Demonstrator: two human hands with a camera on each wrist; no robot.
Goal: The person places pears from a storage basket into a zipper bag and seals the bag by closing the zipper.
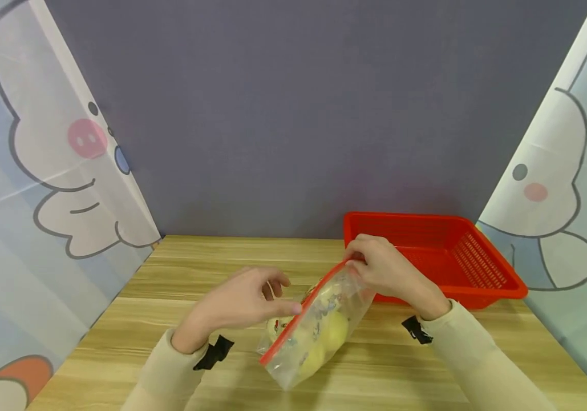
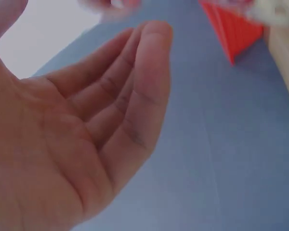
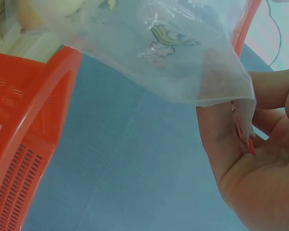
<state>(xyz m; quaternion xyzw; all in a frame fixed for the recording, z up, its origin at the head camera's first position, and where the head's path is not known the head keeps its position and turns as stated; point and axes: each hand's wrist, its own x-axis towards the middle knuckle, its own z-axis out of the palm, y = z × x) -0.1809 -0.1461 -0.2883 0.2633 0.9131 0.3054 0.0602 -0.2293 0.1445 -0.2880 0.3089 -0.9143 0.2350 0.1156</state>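
A clear zip bag (image 1: 352, 302) with a red zip strip and printed cartoon figures hangs tilted over the table, with pale yellow round things (image 1: 334, 331) inside; their kind is unclear through the plastic. My right hand (image 1: 388, 271) pinches the bag's upper right corner, and the right wrist view shows the red strip's end between thumb and fingers. My left hand (image 1: 239, 302) is at the bag's left side, its thumb tip by the red strip. In the left wrist view its fingers (image 2: 151, 72) are loosely bent and the palm holds nothing. Printed plastic (image 1: 275, 325) shows behind the strip, partly hidden.
A red plastic basket (image 1: 401, 215) with slotted walls stands at the back right of the wood-grain table (image 1: 195, 257), just behind my right hand. A dark grey panel (image 1: 283, 114) rises behind the table. Cartoon-printed cloths (image 1: 52, 228) hang at both sides.
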